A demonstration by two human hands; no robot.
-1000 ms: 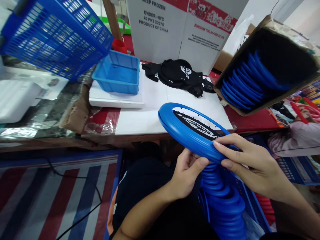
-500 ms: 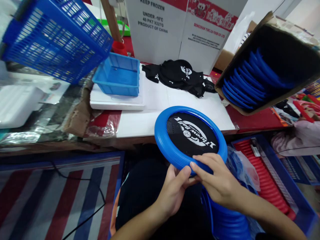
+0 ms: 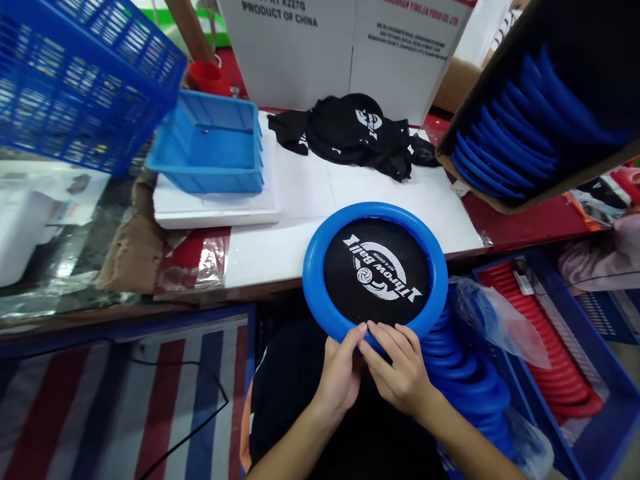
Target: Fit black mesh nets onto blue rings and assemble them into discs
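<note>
A round blue ring [image 3: 319,283] with a black mesh centre and white "Throw Ball" print is held above my lap, its far part over the table edge. My left hand [image 3: 341,373] pinches the near rim, thumb on top and fingers underneath. Beside it my right hand [image 3: 397,370] is closed on the same rim, its fingertips lying over the top near the black mesh. Several black printed cloth pieces [image 3: 345,133] lie bunched on the white board [image 3: 300,193] beyond the ring.
A light blue tray [image 3: 210,157] and a blue basket [image 3: 85,87] stand at the left. An open carton at the right holds blue rings [image 3: 515,133]. Below are stacked blue rings [image 3: 465,380] and a blue crate [image 3: 607,413] with red rings [image 3: 545,347].
The blue ring has turned slightly and faces upward more. My right hand has moved left along the rim, nearer my left hand. The view has shifted a little.
</note>
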